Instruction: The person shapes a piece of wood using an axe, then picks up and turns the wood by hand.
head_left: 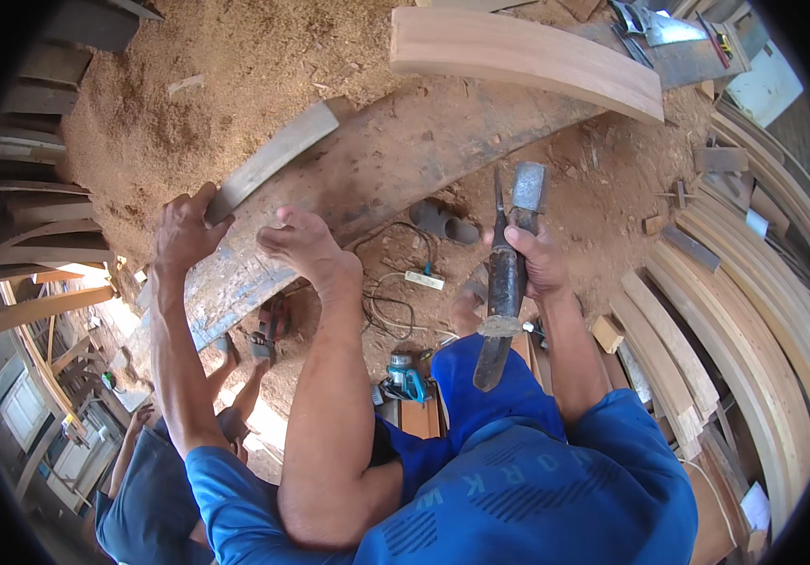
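My left hand is closed around the near end of a short, slightly curved wooden piece, which lies on a long worn plank. My bare foot rests on the same plank beside it. In my right hand, raised above my knee, I grip a chisel with a broad grey metal end pointing away and a dark handle with a frayed butt. A slimmer tool with a thin shaft is held alongside it; my fingers hide part of both.
A thick curved timber lies across the plank's far end, near a handsaw. Curved boards are stacked at right. Below are a blue power tool, cables and a power strip. Another person sits at lower left. Shavings cover the ground.
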### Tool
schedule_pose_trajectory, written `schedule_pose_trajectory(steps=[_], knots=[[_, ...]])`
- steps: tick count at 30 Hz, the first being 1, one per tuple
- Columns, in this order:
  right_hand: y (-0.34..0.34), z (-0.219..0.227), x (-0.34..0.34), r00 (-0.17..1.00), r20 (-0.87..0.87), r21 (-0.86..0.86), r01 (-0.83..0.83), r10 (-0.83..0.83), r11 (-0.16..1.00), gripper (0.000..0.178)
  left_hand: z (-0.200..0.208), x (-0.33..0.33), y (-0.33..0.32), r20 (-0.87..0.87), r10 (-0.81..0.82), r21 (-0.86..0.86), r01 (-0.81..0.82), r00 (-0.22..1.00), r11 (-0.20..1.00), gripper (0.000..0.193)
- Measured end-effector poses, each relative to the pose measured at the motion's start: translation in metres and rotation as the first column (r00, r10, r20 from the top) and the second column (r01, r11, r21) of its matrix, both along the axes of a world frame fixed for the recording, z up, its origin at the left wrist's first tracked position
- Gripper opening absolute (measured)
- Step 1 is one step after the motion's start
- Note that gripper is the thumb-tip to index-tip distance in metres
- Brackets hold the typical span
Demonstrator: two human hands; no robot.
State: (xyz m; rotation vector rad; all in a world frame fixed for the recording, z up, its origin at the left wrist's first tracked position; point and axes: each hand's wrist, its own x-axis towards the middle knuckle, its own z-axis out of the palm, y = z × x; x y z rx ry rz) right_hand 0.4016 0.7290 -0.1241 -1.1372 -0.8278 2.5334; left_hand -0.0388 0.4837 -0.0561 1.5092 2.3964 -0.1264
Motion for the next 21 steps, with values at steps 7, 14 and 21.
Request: schedule_pose_trajectory(steps=[7,14,21], knots=[[0.013,0.029,-0.023,0.999,-0.007,0.070,-0.037,0.037,0.997,0.042,0.040,0.014,0.025,-0.015,-0.081,-0.214,0.076,0.997,0.974,0.036],[0.027,0.041,-0.029,0.999,-0.036,0.144,0.008,-0.002,0.990,0.037,0.008,0.040,0.070,0.110,-0.207,-0.066,0.215,0.972,0.974,0.042],[0.043,0.042,-0.016,0.999,0.026,0.132,0.043,-0.046,0.990,0.038,0.016,0.021,0.109,0.335,0.022,-0.299,0.084,0.942,0.951,0.045]])
